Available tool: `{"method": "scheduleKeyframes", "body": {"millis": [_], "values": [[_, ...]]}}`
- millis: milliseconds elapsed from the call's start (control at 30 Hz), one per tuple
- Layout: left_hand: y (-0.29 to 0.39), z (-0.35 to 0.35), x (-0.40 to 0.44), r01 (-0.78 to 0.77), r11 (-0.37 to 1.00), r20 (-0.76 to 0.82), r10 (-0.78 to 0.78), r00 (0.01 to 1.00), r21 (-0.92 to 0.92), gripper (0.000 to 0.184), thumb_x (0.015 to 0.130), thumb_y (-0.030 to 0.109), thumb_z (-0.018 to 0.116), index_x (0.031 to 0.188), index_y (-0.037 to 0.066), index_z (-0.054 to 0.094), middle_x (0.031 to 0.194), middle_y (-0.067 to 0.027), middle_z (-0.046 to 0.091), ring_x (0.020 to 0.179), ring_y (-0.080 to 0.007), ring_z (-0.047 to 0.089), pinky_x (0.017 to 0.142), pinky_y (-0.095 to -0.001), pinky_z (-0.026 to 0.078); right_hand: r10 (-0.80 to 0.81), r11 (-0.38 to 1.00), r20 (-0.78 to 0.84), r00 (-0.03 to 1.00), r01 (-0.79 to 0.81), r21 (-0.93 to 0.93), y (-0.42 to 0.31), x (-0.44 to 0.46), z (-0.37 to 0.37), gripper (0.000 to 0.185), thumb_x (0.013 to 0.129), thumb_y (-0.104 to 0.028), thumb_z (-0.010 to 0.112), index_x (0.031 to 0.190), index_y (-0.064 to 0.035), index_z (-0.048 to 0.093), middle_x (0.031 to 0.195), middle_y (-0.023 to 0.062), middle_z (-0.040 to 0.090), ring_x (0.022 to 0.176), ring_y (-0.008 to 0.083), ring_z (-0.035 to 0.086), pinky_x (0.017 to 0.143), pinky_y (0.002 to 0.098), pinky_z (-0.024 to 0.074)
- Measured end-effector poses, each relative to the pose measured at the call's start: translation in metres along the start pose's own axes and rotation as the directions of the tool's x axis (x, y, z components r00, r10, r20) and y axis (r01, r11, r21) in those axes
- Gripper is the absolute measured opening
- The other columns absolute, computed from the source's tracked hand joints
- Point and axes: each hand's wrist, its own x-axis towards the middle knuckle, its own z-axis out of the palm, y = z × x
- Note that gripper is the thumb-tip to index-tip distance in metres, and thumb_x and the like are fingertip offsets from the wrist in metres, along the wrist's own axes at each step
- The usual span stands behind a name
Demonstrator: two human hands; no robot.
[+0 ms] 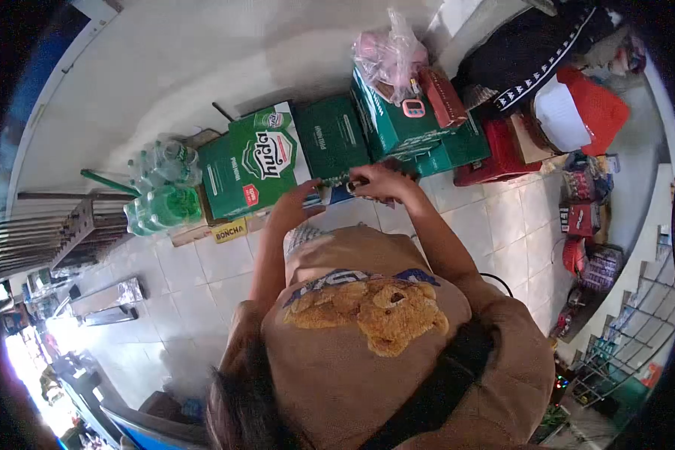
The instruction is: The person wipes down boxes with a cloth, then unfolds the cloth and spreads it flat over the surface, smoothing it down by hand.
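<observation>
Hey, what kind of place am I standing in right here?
Probably a small shop or its stockroom, though a home storing goods is possible: green Huda cartons line the wall, a cluster of plastic bottles sits beside them, and a wire rack stands across the room.

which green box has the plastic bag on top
The green box beyond the right hand: the clear plastic bag sits on it, along with a small pink-rimmed gadget. The huda-logo box to its left carries no bag.
</observation>
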Motion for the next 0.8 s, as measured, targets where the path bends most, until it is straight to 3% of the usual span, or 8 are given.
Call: {"method": "scheduleKeyframes", "body": {"millis": [33,100,200,333,400,500,700,800], "values": [[0.006,0.013,0.000,-0.162,0.979,-0.013,0.165,0.986,0.127,0.060,0.076,0.029,0.070,0.127,0.009,0.047,0.115,-0.0170,0.059,0.105,-0.0299,0.057,0.087,-0.0408,0.045,0.000,1.000,0.023,1.000,0.000,0.005,0.004,0.003,0.004,0.024,0.078,-0.023,0.064,0.089,-0.0041,0.055,0.073,0.0053,0.056,0.067,0.0141,0.054,0.060,0.0311,0.0442],[0.022,0.032,-0.001,-0.130,0.984,0.022,0.129,0.991,0.121,0.064,0.074,0.031,0.072,0.128,0.009,0.046,0.116,-0.0180,0.058,0.108,-0.0319,0.055,0.090,-0.0428,0.043,-0.274,0.961,0.096,0.957,0.275,0.008,0.012,0.014,0.007,0.029,0.082,-0.029,0.065,0.092,-0.0030,0.056,0.077,0.0070,0.057,0.074,0.0155,0.057,0.063,0.0345,0.0451],[0.014,0.044,0.006,-0.145,0.982,0.039,0.141,0.989,0.118,0.066,0.073,0.032,0.073,0.127,0.007,0.045,0.112,-0.0194,0.059,0.104,-0.0344,0.057,0.087,-0.0430,0.044,-0.075,0.994,0.205,0.976,0.056,0.097,-0.024,0.005,-0.005,0.043,0.081,-0.035,0.066,0.105,0.0006,0.058,0.090,0.0113,0.063,0.075,0.0160,0.060,0.065,0.0326,0.0473],[0.019,0.038,0.007,-0.053,0.997,-0.082,0.057,0.995,0.048,0.041,0.078,0.012,0.060,0.117,0.004,0.050,0.092,-0.0183,0.065,0.082,-0.0328,0.064,0.070,-0.0389,0.050,-0.165,0.982,0.026,0.986,0.162,0.094,-0.009,0.017,-0.003,0.060,0.081,-0.037,0.066,0.117,0.0084,0.052,0.108,0.0161,0.062,0.081,0.0188,0.063,0.069,0.0314,0.0490],[0.018,0.027,0.014,0.083,0.992,-0.156,-0.098,0.983,-0.098,0.032,0.076,0.013,0.060,0.107,0.006,0.054,0.092,-0.0240,0.062,0.087,-0.0406,0.059,0.071,-0.0456,0.048,-0.269,0.961,-0.077,0.960,0.273,0.047,-0.004,0.023,-0.003,0.048,0.081,-0.036,0.067,0.104,0.0054,0.059,0.094,0.0124,0.064,0.075,0.0143,0.059,0.067,0.0307,0.0462],[0.013,0.007,0.024,0.155,0.985,-0.235,-0.134,0.963,0.073,0.027,0.078,0.014,0.053,0.104,0.007,0.055,0.091,-0.0215,0.062,0.084,-0.0402,0.059,0.068,-0.0475,0.047,-0.335,0.939,-0.043,0.941,0.330,-0.096,-0.021,0.019,-0.018,0.039,0.080,-0.035,0.067,0.078,-0.0003,0.049,0.065,0.0068,0.044,0.063,0.0115,0.039,0.058,0.0309,0.0373],[-0.020,-0.010,0.030,-0.036,0.999,-0.478,0.046,0.877,0.030,0.017,0.081,0.011,0.050,0.092,0.006,0.062,0.086,-0.0172,0.063,0.081,-0.0362,0.060,0.069,-0.0434,0.047,-0.170,0.974,0.006,0.985,0.169,-0.149,-0.019,0.023,-0.017,0.037,0.077,-0.028,0.071,0.087,0.0003,0.051,0.073,0.0059,0.051,0.068,0.0089,0.046,0.060,0.0292,0.0403],[-0.034,-0.011,0.018,0.042,0.999,-0.508,-0.036,0.861,0.002,0.018,0.082,0.012,0.049,0.097,0.007,0.058,0.087,-0.0182,0.062,0.081,-0.0377,0.059,0.069,-0.0454,0.046,-0.117,0.970,0.031,0.993,0.121,-0.212,-0.031,0.024,-0.002,0.037,0.076,-0.024,0.072,0.096,-0.0002,0.052,0.075,0.0042,0.055,0.068,0.0077,0.053,0.054,0.0278,0.0441]]}}
